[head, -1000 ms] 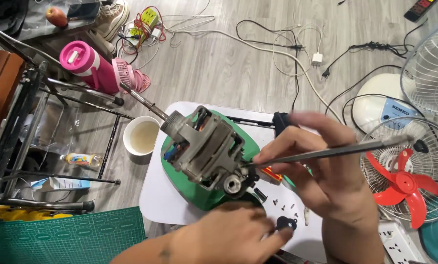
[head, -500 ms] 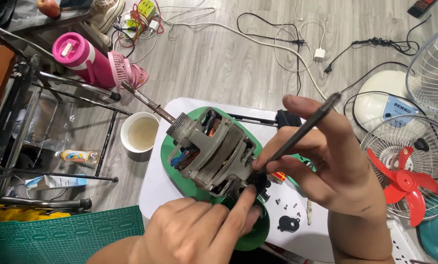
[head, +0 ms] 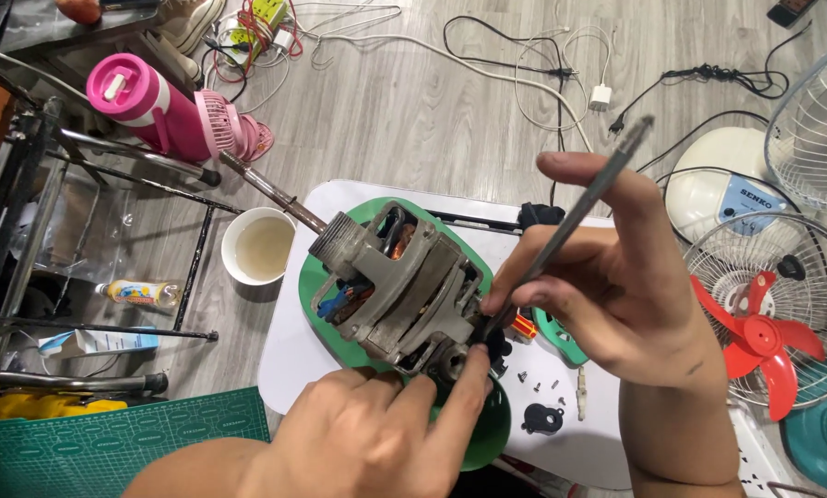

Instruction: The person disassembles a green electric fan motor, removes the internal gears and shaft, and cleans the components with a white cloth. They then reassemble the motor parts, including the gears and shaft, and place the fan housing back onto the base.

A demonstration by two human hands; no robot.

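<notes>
where the grey metal fan motor with copper windings (head: pixel 397 284) sits on the green round plastic housing (head: pixel 476 433) atop the white counter (head: pixel 289 369), its long axis runs from the threaded collar at upper left, toward the thin steel shaft (head: pixel 270 192), down to the rear end at lower right, and both hands meet at that lower right end. the right hand (head: pixel 630 309) is closed in a pinch on a long slim dark-shafted screwdriver (head: pixel 570 221), held like a pen; the tool slants from its upper end high at the right down and left, so its tip lands at the motor's rear corner, just beside a small black part (head: pixel 498 349) and an orange-red piece (head: pixel 524 326). the left hand (head: pixel 376 443) comes up from below, fingers curled loosely, with one fingertip (head: pixel 476 361) pressed against the motor's rear face right next to the screwdriver tip; it grips nothing that i can see, only steadies. the left hand is thus the nearer one to the motor body, while the right reaches it only through the tool. small loose dark screws (head: pixel 535 380) and a black plastic bracket (head: pixel 542 420) lie on the counter just right of the housing. well apart stand a white cup of cloudy liquid (head: pixel 259 245), a pink bottle (head: pixel 148 103) and a red fan blade in a wire guard (head: pixel 755 337).
</notes>
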